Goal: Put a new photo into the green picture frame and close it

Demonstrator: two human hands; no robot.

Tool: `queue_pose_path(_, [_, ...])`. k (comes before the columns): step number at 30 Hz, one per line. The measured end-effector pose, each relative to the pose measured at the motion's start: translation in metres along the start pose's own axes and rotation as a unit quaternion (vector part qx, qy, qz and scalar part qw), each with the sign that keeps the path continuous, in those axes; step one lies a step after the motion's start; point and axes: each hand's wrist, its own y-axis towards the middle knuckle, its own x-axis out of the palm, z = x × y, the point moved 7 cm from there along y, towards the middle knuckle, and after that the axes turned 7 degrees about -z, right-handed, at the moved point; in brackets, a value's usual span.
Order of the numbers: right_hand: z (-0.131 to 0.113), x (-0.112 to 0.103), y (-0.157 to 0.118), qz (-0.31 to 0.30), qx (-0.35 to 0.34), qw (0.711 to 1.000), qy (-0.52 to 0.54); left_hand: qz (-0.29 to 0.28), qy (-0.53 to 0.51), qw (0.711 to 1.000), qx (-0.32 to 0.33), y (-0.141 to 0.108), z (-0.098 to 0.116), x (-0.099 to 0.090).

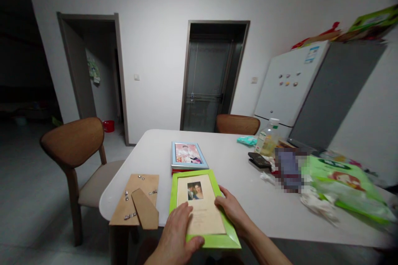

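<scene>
A bright green picture frame (214,241) lies face up at the front edge of the white table, with a cream sheet (203,215) bearing a small photo of two people inside it. My left hand (178,232) rests on the frame's lower left part, fingers spread over the sheet. At the right side, my right hand (231,209) grips the green border. Left of the frame lies a brown backing board (121,207) with metal clips and a stand flap. Just behind the green frame, a light blue frame (189,155) sits on something red.
On the table's right are a bottle (267,138), a black phone-like object (259,160), a teal packet (247,140), crumpled tissues (319,205) and a green package (348,186). Wooden chairs stand at the left (76,140) and behind the table (238,124).
</scene>
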Motion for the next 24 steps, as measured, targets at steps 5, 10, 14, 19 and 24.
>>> queue_pose_path(5, [-0.029,0.019,-0.019,-0.055,-0.01,0.968,0.244,0.018,0.0,0.996,0.087,0.013,0.037,-0.003])
queue_pose_path(10, [-0.04,0.022,-0.022,-0.062,-0.015,0.973,0.223,0.07,0.058,0.978,0.186,0.014,0.068,-0.013])
queue_pose_path(14, [-0.029,0.006,-0.014,-0.025,-0.028,0.993,0.108,0.167,0.045,0.973,0.156,0.003,0.061,-0.049])
queue_pose_path(19, [0.007,-0.023,-0.001,0.01,-0.008,1.0,-0.026,0.255,-0.069,0.964,-0.035,-0.021,-0.007,-0.091])
queue_pose_path(24, [0.025,-0.046,0.008,0.075,-0.026,0.965,-0.251,0.219,-0.145,0.956,-0.127,-0.038,-0.066,-0.085])
